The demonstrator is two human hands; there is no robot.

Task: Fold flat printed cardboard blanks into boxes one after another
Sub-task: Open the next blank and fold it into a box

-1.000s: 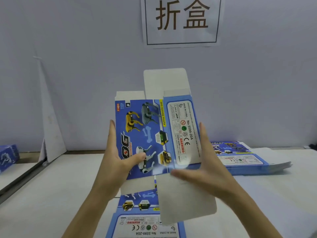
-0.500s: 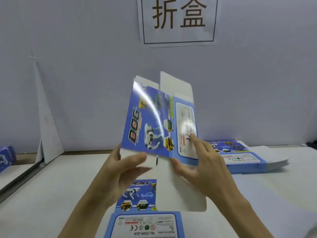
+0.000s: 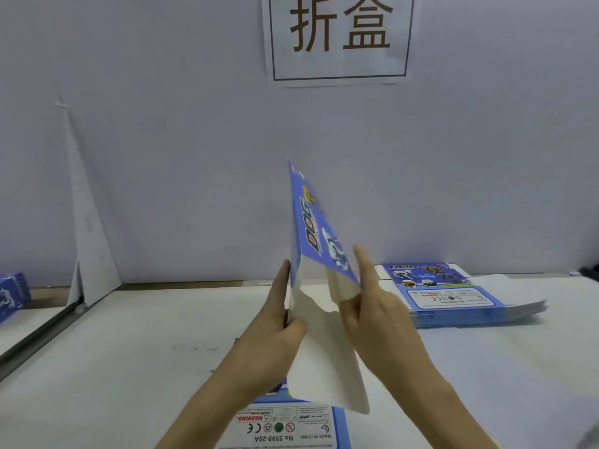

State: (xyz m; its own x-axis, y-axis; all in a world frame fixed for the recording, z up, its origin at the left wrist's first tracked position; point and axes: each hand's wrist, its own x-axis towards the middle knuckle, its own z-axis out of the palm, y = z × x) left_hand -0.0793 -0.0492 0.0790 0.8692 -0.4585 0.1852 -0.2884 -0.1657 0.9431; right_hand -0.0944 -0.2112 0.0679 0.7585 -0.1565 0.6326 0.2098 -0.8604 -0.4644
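Folding looks barely begun: left hand (image 3: 278, 322) grips one edge of the DOG blank (image 3: 319, 228), right hand (image 3: 372, 306) pinches its printed panel, flaps unfolded; flat blanks (image 3: 447, 286) stacked at three o'clock.

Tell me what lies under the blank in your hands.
Another flat blank lies on the table, only its near end showing. The held blank and left hand cover the rest of it.

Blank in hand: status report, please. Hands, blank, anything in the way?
Left hand grips blank at left edge; right hand pinches its right side. Upright, partly opened. Nothing blocking; stack lies apart, right.
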